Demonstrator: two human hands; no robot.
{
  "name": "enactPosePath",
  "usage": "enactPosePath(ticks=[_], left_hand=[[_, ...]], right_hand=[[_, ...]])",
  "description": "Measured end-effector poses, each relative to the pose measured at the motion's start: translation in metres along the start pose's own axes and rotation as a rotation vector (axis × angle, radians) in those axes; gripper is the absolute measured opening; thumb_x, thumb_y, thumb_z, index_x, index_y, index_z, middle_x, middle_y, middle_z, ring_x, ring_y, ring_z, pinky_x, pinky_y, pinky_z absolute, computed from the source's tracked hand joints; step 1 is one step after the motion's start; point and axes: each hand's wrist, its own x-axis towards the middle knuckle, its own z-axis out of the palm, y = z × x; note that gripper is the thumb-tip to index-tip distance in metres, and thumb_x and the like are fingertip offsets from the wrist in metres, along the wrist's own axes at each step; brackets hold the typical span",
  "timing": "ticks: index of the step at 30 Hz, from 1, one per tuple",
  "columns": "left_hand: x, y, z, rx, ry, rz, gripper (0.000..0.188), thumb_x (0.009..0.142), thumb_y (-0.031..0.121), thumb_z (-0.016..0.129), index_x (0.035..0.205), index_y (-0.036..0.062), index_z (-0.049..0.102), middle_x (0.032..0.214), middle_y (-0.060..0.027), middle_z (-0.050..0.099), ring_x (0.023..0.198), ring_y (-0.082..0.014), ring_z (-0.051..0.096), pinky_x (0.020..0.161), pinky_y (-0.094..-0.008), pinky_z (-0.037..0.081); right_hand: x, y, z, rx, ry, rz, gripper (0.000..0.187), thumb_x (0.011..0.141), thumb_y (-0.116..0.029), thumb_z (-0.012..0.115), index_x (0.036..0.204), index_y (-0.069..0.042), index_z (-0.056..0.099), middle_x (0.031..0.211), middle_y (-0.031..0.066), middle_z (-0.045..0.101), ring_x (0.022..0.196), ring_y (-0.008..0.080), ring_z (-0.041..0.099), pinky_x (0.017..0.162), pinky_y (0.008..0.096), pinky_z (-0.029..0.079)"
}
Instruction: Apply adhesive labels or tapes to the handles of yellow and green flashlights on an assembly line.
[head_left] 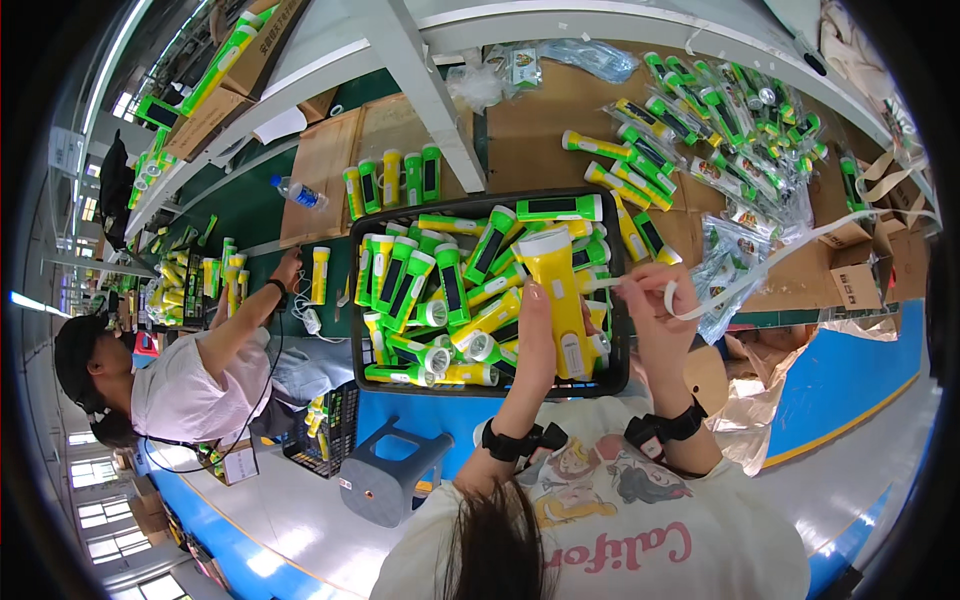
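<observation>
The left hand [537, 325] is wrapped around a yellow torch [556, 300], fingers curled round its body and thumb side against it, holding it upright with the wide lamp head at the top. The torch stands above the black tray [357, 300], just in front of the heap inside. Right beside it, the right hand [650, 300] is pinched shut on a white strap [760, 265]: thumb and fingertips grip one end of it close to the torch's upper body, so hand, strap end and torch sit almost touching. From that pinch the strap loops under the hand and then runs off as a long pale ribbon to the right, up over the worktop [540, 120] toward the cardboard boxes [880, 260].

Both wrists carry black bands. Below the hands, the tray is packed with green and yellow torches [440, 290] lying every which way, most on their sides with dark panels showing. Beyond the tray, four more torches [392, 180] stand in a row on the brown worktop, and to the right a spread of bagged torches [700, 130] fans across it in clear plastic. A water bottle [298, 193] lies to the left on the green surface.

On the left, another person in a pale shirt reaches a hand [288, 270] out toward a single yellow torch [319, 275] standing there. A grey stool [390, 478] sits on the floor below the tray.
</observation>
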Motion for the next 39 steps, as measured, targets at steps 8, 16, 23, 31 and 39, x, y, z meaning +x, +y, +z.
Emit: enactPosePath(ticks=[8,16,23,31,39], left_hand=[[0.004,-0.007,-0.012,0.164,-0.076,-0.152,0.05,0.094,0.051,0.03,0.108,0.0049,0.044,0.082,-0.0074,0.056,0.07,-0.017,0.059,0.067,-0.0326,0.049],[-0.006,-0.003,0.022,0.317,-0.321,-0.007,0.079,0.082,0.071,0.023,0.124,0.0049,0.031,0.101,-0.011,0.056,0.08,-0.0175,0.059,0.072,-0.0327,0.05],[-0.013,-0.005,0.024,0.433,-0.316,0.112,0.057,0.093,0.052,0.028,0.123,0.004,0.032,0.102,-0.0111,0.056,0.08,-0.0156,0.058,0.07,-0.0295,0.049],[-0.023,0.006,0.031,0.224,-0.239,-0.034,0.035,0.097,0.035,0.028,0.115,0.0051,0.038,0.085,-0.0093,0.055,0.061,-0.0141,0.056,0.054,-0.0267,0.048],[-0.021,0.015,0.028,0.177,-0.072,0.106,0.023,0.095,0.019,0.035,0.112,0.0043,0.038,0.08,-0.012,0.055,0.052,-0.0177,0.056,0.049,-0.0286,0.048]], right_hand=[[-0.016,-0.011,-0.092,-0.206,0.256,0.126,0.014,0.08,0.004,0.061,0.081,-0.003,0.048,0.081,0.0057,0.057,0.073,0.0088,0.053,0.069,0.0212,0.043],[-0.02,-0.028,-0.031,-0.09,-0.001,0.069,0.015,0.08,0.006,0.06,0.083,-0.001,0.047,0.084,0.0083,0.058,0.076,0.0109,0.059,0.063,0.0196,0.047],[-0.02,-0.035,-0.022,-0.017,-0.052,0.101,0.015,0.079,0.007,0.06,0.082,-0.001,0.048,0.086,0.0075,0.055,0.078,0.0117,0.059,0.065,0.0205,0.048],[-0.014,-0.027,-0.029,-0.191,-0.022,0.206,0.011,0.081,-0.004,0.063,0.083,0.0,0.053,0.071,0.003,0.058,0.059,0.0064,0.054,0.054,0.0183,0.043],[0.001,-0.002,-0.062,-0.12,0.039,0.391,0.016,0.083,-0.01,0.063,0.081,0.003,0.054,0.059,0.0024,0.054,0.047,0.0043,0.048,0.042,0.0173,0.037]])
